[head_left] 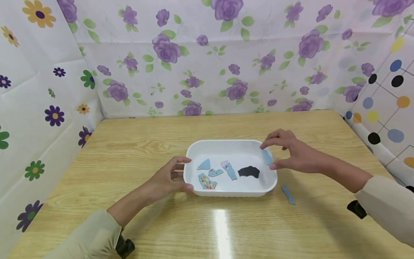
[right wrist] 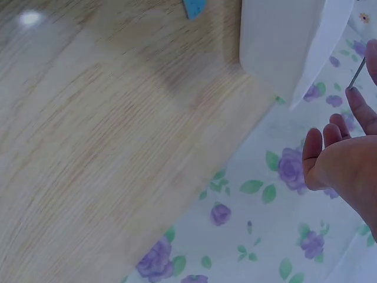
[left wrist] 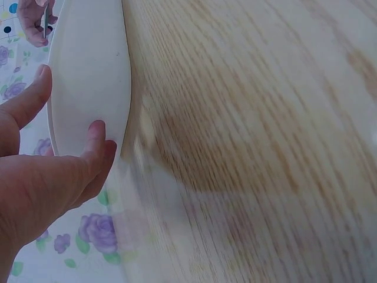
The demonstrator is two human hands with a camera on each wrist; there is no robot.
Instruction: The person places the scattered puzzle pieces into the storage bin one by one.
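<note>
A white plastic tray stands on the table with several flat, irregular puzzle pieces lying in it. Among these are a black one, a multicoloured one and a blue triangular one. My left hand holds the tray's left end, thumb near the front corner and fingers against the outer wall, as the left wrist view also shows. Over the tray's right rim, my right hand pinches a light blue puzzle piece between thumb and forefinger. The right wrist view shows this piece edge-on.
Another blue puzzle piece lies on the wooden table, just right of the tray. Flower-patterned sheeting hangs behind the table. More patterned sheeting borders the left and right sides.
</note>
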